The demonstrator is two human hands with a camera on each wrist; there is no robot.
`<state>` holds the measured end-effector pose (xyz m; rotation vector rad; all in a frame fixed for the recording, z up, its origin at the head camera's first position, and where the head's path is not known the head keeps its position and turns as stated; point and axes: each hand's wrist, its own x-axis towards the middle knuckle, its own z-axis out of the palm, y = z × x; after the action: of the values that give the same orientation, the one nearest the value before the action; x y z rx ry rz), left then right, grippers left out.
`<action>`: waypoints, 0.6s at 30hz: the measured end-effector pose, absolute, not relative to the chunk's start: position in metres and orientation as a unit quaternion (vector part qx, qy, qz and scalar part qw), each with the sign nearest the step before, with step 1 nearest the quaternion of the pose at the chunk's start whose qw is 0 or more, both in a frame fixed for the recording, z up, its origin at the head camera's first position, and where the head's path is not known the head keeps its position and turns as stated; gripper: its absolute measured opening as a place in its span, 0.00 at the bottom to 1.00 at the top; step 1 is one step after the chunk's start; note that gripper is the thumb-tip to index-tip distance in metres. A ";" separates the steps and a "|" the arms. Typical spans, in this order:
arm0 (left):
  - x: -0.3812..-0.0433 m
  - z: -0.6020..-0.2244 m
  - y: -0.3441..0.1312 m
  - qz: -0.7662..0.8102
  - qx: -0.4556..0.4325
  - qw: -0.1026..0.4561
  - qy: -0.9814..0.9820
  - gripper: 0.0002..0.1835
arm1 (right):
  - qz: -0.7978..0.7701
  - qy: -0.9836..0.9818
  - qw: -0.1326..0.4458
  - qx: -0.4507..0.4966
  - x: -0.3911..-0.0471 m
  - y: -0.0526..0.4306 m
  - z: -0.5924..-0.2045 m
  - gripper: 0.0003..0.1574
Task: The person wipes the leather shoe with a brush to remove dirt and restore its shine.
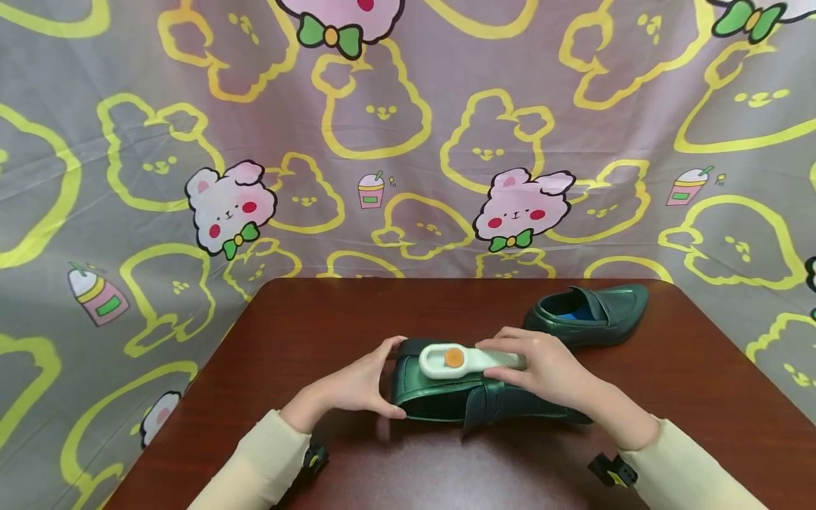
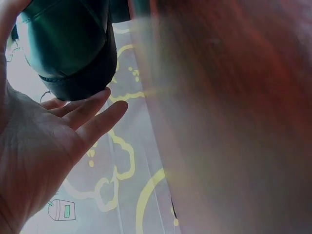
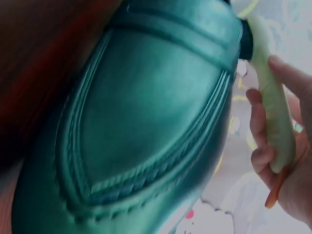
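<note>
Up close, the left grip (image 1: 353,384) holds the back end of a green shoe (image 1: 489,404), tipped so its opening faces the near side, and the right grip (image 1: 550,363) holds a pale tool (image 1: 474,360) with an orange dot over that shoe. Farther back, at the right of the brown tabletop (image 1: 357,312), sits another green shoe (image 1: 605,326), and behind hangs a grey bunny cloth (image 1: 421,170)

No txt, brand or nos. I can read on the shoe (image 1: 440,389) I'm holding, the pale tool (image 1: 472,359) by it, or the other shoe (image 1: 612,327) beyond; curtain (image 1: 440,78) behind has printed cups (image 1: 371,190) w/ green labels (image 1: 369,200), any wording illeg.
</note>
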<state>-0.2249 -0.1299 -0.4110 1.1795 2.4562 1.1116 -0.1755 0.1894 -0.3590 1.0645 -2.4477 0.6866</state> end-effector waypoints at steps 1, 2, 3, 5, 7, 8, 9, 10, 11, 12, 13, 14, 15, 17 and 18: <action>-0.224 -0.411 -0.130 0.374 0.396 0.099 0.833 0.58 | 0.237 -0.883 0.197 0.354 -0.178 0.192 -0.359 0.23; -0.224 -0.412 -0.130 0.370 0.392 0.097 0.836 0.57 | 0.229 -0.893 0.202 0.330 -0.180 0.194 -0.359 0.23; -0.223 -0.413 -0.131 0.368 0.389 0.098 0.839 0.57 | 0.223 -0.900 0.206 0.312 -0.181 0.196 -0.359 0.24; -0.222 -0.414 -0.131 0.368 0.384 0.100 0.841 0.58 | 0.223 -0.906 0.209 0.293 -0.181 0.199 -0.358 0.23; -0.222 -0.414 -0.131 0.364 0.382 0.098 0.844 0.58 | 0.238 -0.899 0.207 0.306 -0.177 0.200 -0.358 0.23; -0.222 -0.414 -0.131 0.361 0.382 0.096 0.846 0.59 | 0.249 -0.890 0.203 0.324 -0.174 0.200 -0.358 0.23; -0.222 -0.414 -0.131 0.358 0.383 0.095 0.847 0.59 | 0.258 -0.880 0.198 0.348 -0.171 0.200 -0.358 0.24; -0.222 -0.414 -0.131 0.354 0.384 0.093 0.847 0.60 | 0.263 -0.867 0.195 0.375 -0.168 0.199 -0.358 0.24; -0.222 -0.413 -0.131 0.351 0.384 0.092 0.849 0.60 | 0.264 -0.856 0.192 0.402 -0.165 0.198 -0.359 0.24; -0.222 -0.413 -0.131 0.349 0.386 0.091 0.849 0.61 | 0.261 -0.848 0.188 0.422 -0.163 0.197 -0.360 0.24; -0.222 -0.413 -0.130 0.348 0.387 0.092 0.849 0.61 | 0.254 -0.843 0.187 0.436 -0.161 0.197 -0.360 0.24; -0.223 -0.412 -0.130 0.348 0.389 0.092 0.848 0.61 | 0.252 -0.841 0.185 0.442 -0.160 0.197 -0.361 0.24; -0.223 -0.412 -0.130 0.349 0.390 0.094 0.847 0.61 | 0.247 -0.844 0.186 0.438 -0.160 0.198 -0.361 0.24; -0.224 -0.412 -0.130 0.350 0.390 0.096 0.846 0.61 | 0.241 -0.859 0.192 0.408 -0.162 0.201 -0.361 0.23; -0.224 -0.412 -0.130 0.351 0.391 0.098 0.845 0.61 | 0.238 -0.871 0.195 0.384 -0.164 0.203 -0.361 0.23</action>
<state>-0.2240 -0.1298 -0.4118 1.1575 2.5018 1.0397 -0.1635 0.2034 -0.3611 1.0755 -2.4404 0.6676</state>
